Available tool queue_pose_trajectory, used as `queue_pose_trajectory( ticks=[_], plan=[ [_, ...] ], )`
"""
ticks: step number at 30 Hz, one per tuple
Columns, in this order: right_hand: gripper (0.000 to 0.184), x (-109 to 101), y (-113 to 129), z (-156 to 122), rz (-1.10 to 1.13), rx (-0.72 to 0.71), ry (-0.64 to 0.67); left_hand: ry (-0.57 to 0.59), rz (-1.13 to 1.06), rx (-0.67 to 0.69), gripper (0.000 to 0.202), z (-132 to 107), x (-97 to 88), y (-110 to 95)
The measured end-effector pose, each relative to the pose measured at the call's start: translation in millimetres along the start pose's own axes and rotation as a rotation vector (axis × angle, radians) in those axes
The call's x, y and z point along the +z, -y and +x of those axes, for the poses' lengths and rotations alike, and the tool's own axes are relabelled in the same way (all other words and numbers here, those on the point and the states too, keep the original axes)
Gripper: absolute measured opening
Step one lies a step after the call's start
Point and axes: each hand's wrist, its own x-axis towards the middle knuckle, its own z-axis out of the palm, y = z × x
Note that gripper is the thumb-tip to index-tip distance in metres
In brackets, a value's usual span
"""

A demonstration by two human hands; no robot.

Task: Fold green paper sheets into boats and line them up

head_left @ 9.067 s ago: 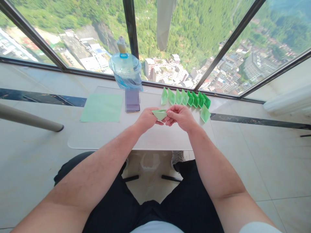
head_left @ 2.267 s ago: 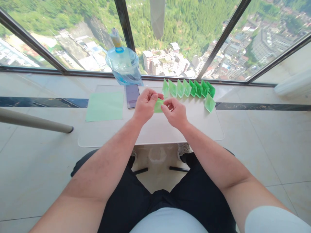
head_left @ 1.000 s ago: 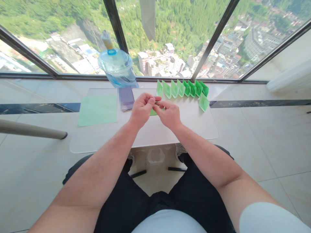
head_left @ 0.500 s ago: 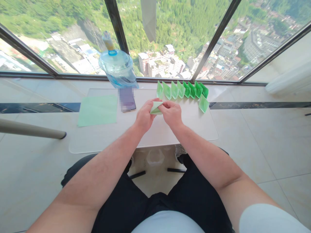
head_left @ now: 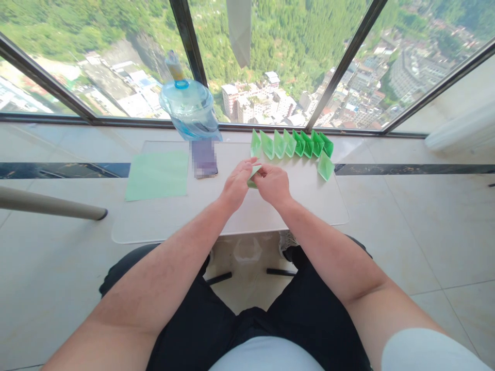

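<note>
Between my two hands, just above the white table, is a small folded piece of light green paper [head_left: 253, 178]. My left hand [head_left: 236, 184] grips its left side, with the fingers partly behind it. From the other side my right hand [head_left: 274, 182] pinches the paper, and its fingers cover much of the fold. Beyond my hands stands a row of folded paper boats [head_left: 289, 142], pale green at the left and darker green at the right. One more light green paper boat [head_left: 325, 166] lies in front of the row's right end.
A flat sheet of green paper [head_left: 158, 175] lies on the left of the white table [head_left: 185, 219]. Near it is a phone [head_left: 204, 162], its screen blurred. A large water bottle [head_left: 189, 108] stands behind, by the window. A grey pole [head_left: 58, 204] juts in from the left.
The folded paper has turned between my hands and shows less of itself now. My left hand has shifted slightly right, closer to my right hand.
</note>
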Motion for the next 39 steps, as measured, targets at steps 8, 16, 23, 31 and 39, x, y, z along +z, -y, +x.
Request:
queue_pose_trajectory(
  ticks=[8, 16, 23, 31, 39],
  plan=[
    [0.022, 0, 0, 2, 0.171, 0.015, -0.028, 0.044, -0.195, -0.047, 0.044, -1, 0.6, -11],
    [0.027, 11, -4, 4, 0.542, 0.116, 0.01, 0.034, -0.157, -0.016, 0.044, -2, -0.2, -9],
    [0.024, 11, -1, 1, 0.385, 0.114, -0.003, 0.008, -0.14, -0.013, 0.04, 1, -2.3, -8],
    [0.022, 8, 2, -1, 0.29, 0.084, 0.024, -0.021, -0.131, -0.025, 0.031, 4, -2.7, -6],
    [0.042, -2, -3, 8, 0.372, -0.057, 0.242, -0.08, -0.347, -0.173, 0.024, 6, -6.3, -29]
  ],
)
